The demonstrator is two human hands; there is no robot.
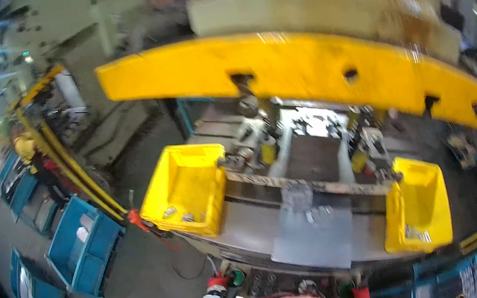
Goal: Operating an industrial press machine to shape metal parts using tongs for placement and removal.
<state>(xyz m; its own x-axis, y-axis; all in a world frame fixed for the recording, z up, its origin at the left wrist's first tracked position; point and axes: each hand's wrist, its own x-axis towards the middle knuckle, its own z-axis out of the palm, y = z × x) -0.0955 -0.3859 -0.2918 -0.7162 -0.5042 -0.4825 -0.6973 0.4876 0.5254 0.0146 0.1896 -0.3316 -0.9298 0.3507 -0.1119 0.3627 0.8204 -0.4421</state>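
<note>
My left hand (218, 282), with red at the glove and a white covering on the forearm, is at the near edge of the machine table, beside a round green button (237, 276). My right hand (361, 295), also with red and white covering, is low at the right, close to another green round part (345, 289). Blur and small size hide the fingers of both hands. Ahead of them a grey metal sheet (312, 240) lies on the table, with small shiny pieces (318, 213) on it.
Yellow bins (222, 204) (438, 205) with small metal parts stand at both ends of the table. A broad yellow beam (299, 61) spans the press above tooling. Blue carts (87, 276) stand on the left floor. Farther back is a person in a yellow top (26, 148).
</note>
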